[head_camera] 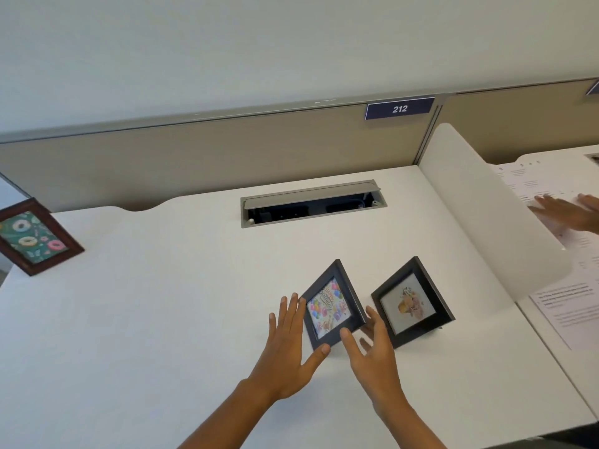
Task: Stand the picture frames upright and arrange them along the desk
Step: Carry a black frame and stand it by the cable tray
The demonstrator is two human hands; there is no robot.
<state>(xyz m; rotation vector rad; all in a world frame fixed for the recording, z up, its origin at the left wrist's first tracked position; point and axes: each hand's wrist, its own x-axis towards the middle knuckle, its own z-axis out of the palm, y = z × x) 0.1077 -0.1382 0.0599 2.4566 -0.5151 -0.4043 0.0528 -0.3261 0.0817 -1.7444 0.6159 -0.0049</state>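
A black frame with a colourful balloon picture (330,304) is tilted up on the white desk (162,303), between my two hands. My left hand (288,348) lies along its left edge, thumb at the lower corner, fingers spread. My right hand (372,351) touches its right lower side, fingers apart. To the right, a second black frame with a pale flower picture (411,303) stands leaning back. At the far left a brown wooden frame with doughnuts on green (32,238) stands upright by the desk's edge.
An open grey cable hatch (312,202) is sunk into the desk behind the frames. A beige partition with a "212" label (399,108) runs along the back. A white divider (486,215) bounds the right side; beyond it another person's hand (567,212) rests on papers.
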